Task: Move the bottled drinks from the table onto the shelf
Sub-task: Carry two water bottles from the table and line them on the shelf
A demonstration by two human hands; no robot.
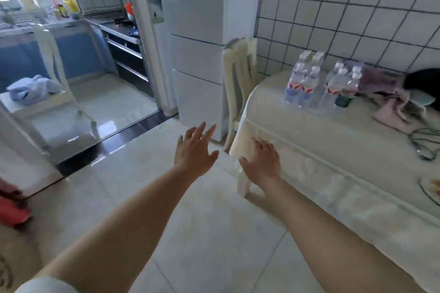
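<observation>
A pale tiled floor (209, 233) fills the lower middle of the view, running back to a doorway with a kitchen beyond it on the left. To the right stands a table (333, 150) under a cream cloth, set against a wall of white tiles (357, 7) with dark joints. A tall white fridge (197, 54) rises in the middle, beside the doorway, and a cream chair (240, 83) is tucked between it and the table's end. On the far part of the table, close to the wall, stand the bottled drinks (321, 83): a cluster of clear plastic bottles, most with red and white labels, one at the right with a dark green label; the blur makes the exact count hard to tell. Just to their right lies a heap of pinkish cloth (390, 107), with a dark round object behind it. Both bare arms reach forward over the floor. The left hand (194, 150) has its fingers spread and holds nothing. The right hand (262, 162) is likewise flat and empty, near the table's corner, well short of the bottles.
</observation>
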